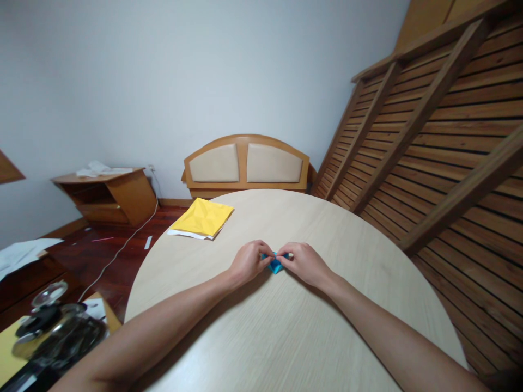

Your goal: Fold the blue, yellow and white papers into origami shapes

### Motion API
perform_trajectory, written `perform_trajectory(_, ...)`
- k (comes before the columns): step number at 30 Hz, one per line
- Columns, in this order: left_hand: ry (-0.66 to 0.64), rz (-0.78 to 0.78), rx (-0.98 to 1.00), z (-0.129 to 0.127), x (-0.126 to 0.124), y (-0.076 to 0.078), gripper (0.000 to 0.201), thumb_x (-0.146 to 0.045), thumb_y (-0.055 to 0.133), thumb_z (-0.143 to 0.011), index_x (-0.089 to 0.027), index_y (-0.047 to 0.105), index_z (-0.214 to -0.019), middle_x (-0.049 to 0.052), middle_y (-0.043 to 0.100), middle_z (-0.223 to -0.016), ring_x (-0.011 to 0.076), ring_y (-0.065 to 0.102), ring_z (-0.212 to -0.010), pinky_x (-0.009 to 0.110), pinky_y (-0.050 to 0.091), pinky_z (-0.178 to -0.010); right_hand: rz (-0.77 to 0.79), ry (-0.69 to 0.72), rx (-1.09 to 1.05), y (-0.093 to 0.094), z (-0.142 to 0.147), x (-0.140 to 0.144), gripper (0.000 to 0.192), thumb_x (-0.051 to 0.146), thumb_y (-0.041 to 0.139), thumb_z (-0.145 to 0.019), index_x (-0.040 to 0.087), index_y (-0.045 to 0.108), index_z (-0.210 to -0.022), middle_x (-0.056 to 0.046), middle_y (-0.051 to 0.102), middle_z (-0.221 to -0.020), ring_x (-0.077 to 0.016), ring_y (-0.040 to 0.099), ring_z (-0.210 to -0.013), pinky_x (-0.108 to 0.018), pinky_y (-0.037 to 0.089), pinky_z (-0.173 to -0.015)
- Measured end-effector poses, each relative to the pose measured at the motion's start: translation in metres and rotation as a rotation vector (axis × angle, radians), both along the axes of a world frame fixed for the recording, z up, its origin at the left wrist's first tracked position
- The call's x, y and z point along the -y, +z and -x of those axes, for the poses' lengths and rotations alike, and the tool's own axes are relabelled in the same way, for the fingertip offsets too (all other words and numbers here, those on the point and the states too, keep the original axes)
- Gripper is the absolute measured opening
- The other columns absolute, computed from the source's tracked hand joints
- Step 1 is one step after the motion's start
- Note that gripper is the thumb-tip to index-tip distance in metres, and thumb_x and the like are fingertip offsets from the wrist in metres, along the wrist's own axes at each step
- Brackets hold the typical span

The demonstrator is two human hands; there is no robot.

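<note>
A small folded piece of blue paper (275, 264) lies on the round pale wooden table (286, 326) near its middle. My left hand (248, 261) pinches its left side with fingertips closed on it. My right hand (304, 263) pinches its right side the same way. Both hands rest on the tabletop and hide most of the paper, so only a small blue wedge shows between them.
A stack of yellow paper over white sheets (202, 218) lies at the table's far left edge. A padded wooden headboard (246, 165) stands against the wall behind. Slatted wooden frames (441, 141) lean at right. A kettle and glass lid (53, 326) sit low at left.
</note>
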State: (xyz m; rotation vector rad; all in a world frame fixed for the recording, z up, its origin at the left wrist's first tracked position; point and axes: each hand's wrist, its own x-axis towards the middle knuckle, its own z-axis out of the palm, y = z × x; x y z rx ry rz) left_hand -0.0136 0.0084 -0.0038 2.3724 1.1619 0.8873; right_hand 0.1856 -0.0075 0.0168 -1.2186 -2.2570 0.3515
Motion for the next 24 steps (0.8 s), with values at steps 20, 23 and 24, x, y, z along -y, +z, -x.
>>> perform_trajectory(20, 0.023, -0.013, -0.001, -0.0054, 0.0030, 0.0006, 0.016, -0.018, 0.063, -0.086, -0.020, 0.079, -0.089, 0.006, 0.072, -0.098, 0.0168, 0.066, -0.086, 0.026, 0.051, -0.080, -0.159, 0.003, 0.110, 0.0025, 0.0026, 0.0028, 0.011, 0.022, 0.063, -0.089, 0.021, 0.074, -0.086, -0.005, 0.073, -0.087, -0.0214, 0.063, -0.089, -0.032, 0.046, -0.081)
perform_trajectory(23, 0.044, 0.019, -0.002, -0.0049, 0.0031, 0.0039, 0.019, -0.016, 0.062, -0.083, -0.019, 0.079, -0.092, 0.008, 0.073, -0.106, 0.0186, 0.068, -0.089, 0.028, 0.052, -0.083, -0.165, 0.007, 0.114, 0.0029, 0.0031, 0.0027, 0.010, 0.021, 0.063, -0.088, 0.021, 0.073, -0.086, -0.005, 0.073, -0.088, -0.0211, 0.063, -0.089, -0.032, 0.045, -0.080)
perform_trajectory(24, 0.058, 0.049, -0.013, -0.0042, 0.0034, 0.0056, 0.021, -0.016, 0.060, -0.083, -0.018, 0.079, -0.093, 0.008, 0.074, -0.105, 0.0187, 0.069, -0.086, 0.028, 0.052, -0.081, -0.167, 0.006, 0.114, 0.0027, 0.0029, 0.0027, 0.009, 0.021, 0.063, -0.088, 0.021, 0.072, -0.085, -0.005, 0.072, -0.088, -0.0210, 0.063, -0.088, -0.031, 0.045, -0.080)
